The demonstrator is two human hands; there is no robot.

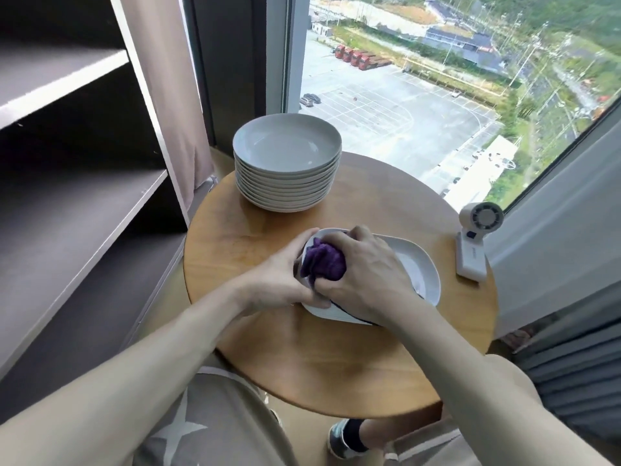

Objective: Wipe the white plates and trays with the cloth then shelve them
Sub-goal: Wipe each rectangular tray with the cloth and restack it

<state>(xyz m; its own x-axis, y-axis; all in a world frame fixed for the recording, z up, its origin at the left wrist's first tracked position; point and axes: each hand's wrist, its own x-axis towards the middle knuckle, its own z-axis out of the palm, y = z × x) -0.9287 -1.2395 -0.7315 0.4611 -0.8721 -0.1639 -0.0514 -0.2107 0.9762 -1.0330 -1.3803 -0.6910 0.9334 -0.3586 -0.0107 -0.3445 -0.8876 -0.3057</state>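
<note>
— Round wooden table [336, 364] by window [403, 95]. Tray [416, 270] where?
— Near middle, lying long left to right. Gripped at left end by left hand [279, 277], under cloth [324, 264] squeezed in right hand [369, 274]. Shelf [84, 213] to left.

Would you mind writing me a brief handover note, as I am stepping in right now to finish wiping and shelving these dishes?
Left hand grips the left rim of the white tray, steadying it on the round table.
Right hand holds the purple cloth bunched and pressed into the tray's left end.
The stack of white plates stands at the table's far side, with neither hand on it.
Done: nothing shows on the visible shelves yet.
Left: finish this tray, wipe the plates, then shelve everything on the left.
</note>
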